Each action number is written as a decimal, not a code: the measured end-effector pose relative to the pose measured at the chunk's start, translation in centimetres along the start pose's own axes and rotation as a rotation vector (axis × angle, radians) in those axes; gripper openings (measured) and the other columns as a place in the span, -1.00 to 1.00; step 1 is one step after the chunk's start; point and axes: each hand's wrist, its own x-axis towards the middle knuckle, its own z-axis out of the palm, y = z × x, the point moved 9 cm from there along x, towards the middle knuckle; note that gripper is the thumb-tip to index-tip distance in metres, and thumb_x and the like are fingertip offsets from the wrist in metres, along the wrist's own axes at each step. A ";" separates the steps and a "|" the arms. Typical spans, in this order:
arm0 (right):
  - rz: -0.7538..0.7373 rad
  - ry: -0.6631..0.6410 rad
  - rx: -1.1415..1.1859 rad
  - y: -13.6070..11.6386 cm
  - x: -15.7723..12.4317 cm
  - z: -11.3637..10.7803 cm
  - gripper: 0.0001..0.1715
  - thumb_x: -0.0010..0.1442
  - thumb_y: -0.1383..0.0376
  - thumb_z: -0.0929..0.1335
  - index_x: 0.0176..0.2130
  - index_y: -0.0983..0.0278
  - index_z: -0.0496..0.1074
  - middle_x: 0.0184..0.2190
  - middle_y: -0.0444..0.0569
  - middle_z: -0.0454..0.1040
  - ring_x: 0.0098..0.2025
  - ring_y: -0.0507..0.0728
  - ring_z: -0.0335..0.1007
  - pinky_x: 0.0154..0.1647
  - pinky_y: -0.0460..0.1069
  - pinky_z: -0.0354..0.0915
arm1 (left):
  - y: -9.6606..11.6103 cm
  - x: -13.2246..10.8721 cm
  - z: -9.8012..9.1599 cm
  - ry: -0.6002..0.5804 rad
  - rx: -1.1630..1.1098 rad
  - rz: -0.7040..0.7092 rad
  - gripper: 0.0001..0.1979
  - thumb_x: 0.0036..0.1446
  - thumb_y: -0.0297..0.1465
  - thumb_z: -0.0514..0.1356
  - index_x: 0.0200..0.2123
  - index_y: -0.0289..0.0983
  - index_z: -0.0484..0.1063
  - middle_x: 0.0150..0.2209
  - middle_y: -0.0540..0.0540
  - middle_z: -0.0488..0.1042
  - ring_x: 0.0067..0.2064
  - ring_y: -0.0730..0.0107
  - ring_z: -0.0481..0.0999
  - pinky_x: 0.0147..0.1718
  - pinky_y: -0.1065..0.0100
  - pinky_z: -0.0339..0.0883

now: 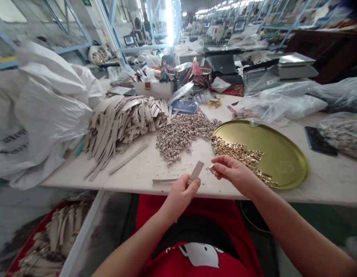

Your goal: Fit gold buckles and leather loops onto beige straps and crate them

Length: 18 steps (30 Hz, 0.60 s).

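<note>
My left hand [184, 192] is closed on a beige leather strap [196, 171], whose holed end sticks up past the thumb. Between the fingertips of my right hand [228, 169] is a small gold buckle [212, 169], held a short way right of the strap's end. Another strap [165, 181] lies flat just left of my left hand, partly hidden by it. Gold buckles [238, 151] are heaped on the left part of a round gold tray [282, 154], beside my right hand. Beyond my hands sits a pile of small beige leather loops [178, 134].
A big heap of beige straps [123, 119] lies at the left, with one loose strap [128, 159] before it. A white sack [45, 107] stands far left. A phone [320, 141] and plastic bags [288, 102] lie right. Below left is a red bin [31, 244] of finished-looking straps.
</note>
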 end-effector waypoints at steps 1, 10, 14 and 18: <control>0.000 -0.033 0.023 0.2 -0.8 1.4 -0.54 -0.12 0.04 0.43 -0.30 0.27 0.34 -0.51 -0.15 0.36 -0.52 -0.02 0.24 -0.46 -0.06 0.20 | 0.2 -0.1 -0.1 0.020 -0.010 -0.001 -0.69 0.10 -0.14 0.04 -0.38 -0.30 0.26 -0.68 0.15 0.09 -0.63 0.60 0.07 -0.62 0.50 -0.02; -0.003 -0.210 0.106 2.3 -4.9 6.6 -0.60 -0.06 0.09 0.41 -0.27 0.27 0.34 -0.47 -0.16 0.36 -0.48 -0.03 0.24 -0.39 -0.05 0.22 | -0.5 -2.3 -0.7 0.091 0.002 -0.031 -0.75 0.05 -0.24 0.06 -0.40 -0.33 0.30 -0.66 0.14 0.11 -0.64 0.61 0.07 -0.64 0.51 -0.04; -0.035 -0.198 0.091 2.8 -5.2 7.0 -0.66 -0.06 0.20 0.40 -0.27 0.27 0.32 -0.53 -0.20 0.33 -0.52 -0.04 0.20 -0.45 -0.07 0.18 | 0.3 -3.1 -0.8 0.149 0.159 0.078 -0.81 0.04 -0.32 0.06 -0.41 -0.34 0.35 -0.54 0.05 0.28 -0.51 0.55 0.21 -0.51 0.50 0.10; 0.019 -0.196 0.075 3.4 -5.6 7.5 -0.77 -0.02 0.21 0.37 -0.35 0.27 0.32 -0.59 -0.23 0.28 -0.58 -0.05 0.14 -0.52 -0.10 0.12 | 0.8 -3.9 -0.8 0.172 0.290 0.103 -0.83 0.03 -0.32 0.07 -0.44 -0.32 0.33 -0.57 0.07 0.26 -0.53 0.55 0.20 -0.52 0.50 0.09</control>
